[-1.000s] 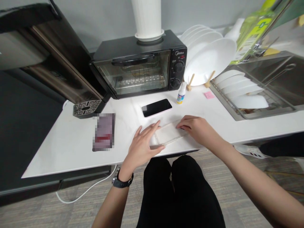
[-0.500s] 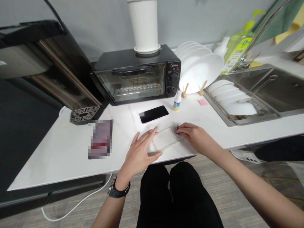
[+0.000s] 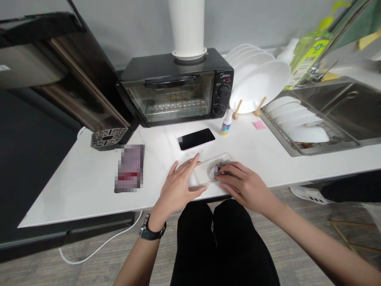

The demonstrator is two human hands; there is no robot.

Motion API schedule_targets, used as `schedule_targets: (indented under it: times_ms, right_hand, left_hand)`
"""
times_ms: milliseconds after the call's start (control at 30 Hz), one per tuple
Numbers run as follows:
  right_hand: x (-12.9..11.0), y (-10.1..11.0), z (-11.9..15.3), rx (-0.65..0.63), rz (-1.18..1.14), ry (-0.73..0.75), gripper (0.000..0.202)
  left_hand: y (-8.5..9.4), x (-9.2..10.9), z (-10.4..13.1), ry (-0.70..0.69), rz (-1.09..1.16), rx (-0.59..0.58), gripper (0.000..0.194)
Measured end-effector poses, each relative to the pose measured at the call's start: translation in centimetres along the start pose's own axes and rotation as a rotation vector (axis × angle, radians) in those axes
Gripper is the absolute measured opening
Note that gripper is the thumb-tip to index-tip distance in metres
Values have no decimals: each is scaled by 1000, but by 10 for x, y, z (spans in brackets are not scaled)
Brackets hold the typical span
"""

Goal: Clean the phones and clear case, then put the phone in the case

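A clear phone case (image 3: 203, 173) lies flat on the white counter (image 3: 89, 198), close to its front edge. My left hand (image 3: 177, 188) holds the case at its left end, thumb on the near side and fingers on the far side. With closed fingers, my right hand (image 3: 248, 186) presses a crumpled greyish cloth or wipe (image 3: 213, 171) onto the inside of the case. Just beyond the case rests a phone (image 3: 196, 139), its dark screen facing up. A small white spray bottle (image 3: 226, 123) with a blue and yellow label stands upright to the right of the phone.
A black toaster oven (image 3: 175, 63) carries a white pot (image 3: 188, 28). To the left are a drinks dispenser (image 3: 110, 137) and a pixelated flat item (image 3: 131, 167). White plates (image 3: 258, 87), a pink note (image 3: 259, 125) and a sink (image 3: 336, 103) are at right. Another person's shoe (image 3: 308, 194) shows below.
My right hand has moved the cloth from the case's right end leftward and nearer, toward its middle. My left hand keeps its hold. The view has shifted slightly.
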State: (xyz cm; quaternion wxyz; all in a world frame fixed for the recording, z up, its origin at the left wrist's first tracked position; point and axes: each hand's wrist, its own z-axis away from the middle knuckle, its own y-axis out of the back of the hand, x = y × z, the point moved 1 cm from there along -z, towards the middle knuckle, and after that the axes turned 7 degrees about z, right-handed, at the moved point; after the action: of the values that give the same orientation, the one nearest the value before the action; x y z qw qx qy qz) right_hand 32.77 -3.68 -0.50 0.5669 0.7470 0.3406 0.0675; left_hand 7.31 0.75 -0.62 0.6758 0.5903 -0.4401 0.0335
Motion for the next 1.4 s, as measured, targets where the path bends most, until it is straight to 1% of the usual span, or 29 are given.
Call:
schedule_targets:
  times_ms: [67,100,167,233,267,367,433,500,600,667,733,767,867,933,967,1033,1133,1200,1233,1300,1333,1400]
  right_hand:
    - [12,0,4,29,40,-9,29]
    - [15,-2,5,29,57,-9,35]
    - [14,-11,3,9,97,-7,54]
    - [3,-21,-4,3,111,4,72]
    - [-5,-26,-8,2,95,21,77]
    - [-33,-35,-18,-10,9,100,87]
    - [-43,-31,-17,-30,-4,137,84]
    - [-39,-20,-7,-49,26,130,74]
    - [-13,-1,11,-54,118,33,60]
    - [4,3,13,-36,196,-53,58]
    - [8,-3,6,-17,230,-105,63]
    - [4,-9,-1,-10,221,-112,68]
    - [-24,-26,-19,-15,106,-50,77]
    - [-41,-29,-22,-37,15,23,77]
    - [-45,-26,-19,-50,-14,47,75]
    - [-41,-15,-9,-71,-7,46,66]
    - [-14,1,3,-62,144,-34,51]
    - [0,1,0,-15,251,-101,51]
    - [3,-3,-4,15,282,-135,54]
    - [-4,-16,-15,68,283,-177,60]
    - [-12,-24,-21,80,252,-171,62]
    - [-32,-34,-26,71,149,-105,62]
  left_hand:
    - [0,0,0,0,0,1,106]
    - [0,0,0,-1,-1,1,106]
    - [0,0,0,-4,-5,-3,105]
    - [-1,-1,-1,-7,-11,-4,106]
    - [-1,-1,-1,-8,-14,-2,106]
    - [-2,-3,-1,-6,-8,9,105]
    - [-2,-4,0,-7,6,11,104]
    - [-2,-3,0,-6,15,4,106]
    - [-1,-2,0,1,14,0,107]
    - [-1,-2,-1,3,10,4,107]
    - [-1,-2,-1,1,7,5,106]
    - [-1,-2,-1,-2,5,1,106]
    - [-1,-3,0,-12,-9,-12,104]
    - [-1,-3,0,-16,-17,-13,102]
    - [-1,-3,0,-18,-18,-11,101]
    - [-1,-3,0,-20,-16,-5,102]
    - [-1,-1,0,-12,-12,-7,104]
    - [-1,0,-1,-5,-9,-15,104]
    - [0,0,-1,-3,-9,-17,104]
    - [0,0,-1,-4,-15,-17,102]
    - [0,-1,-1,-5,-19,-18,101]
    - [0,-2,-1,-4,-23,-22,101]
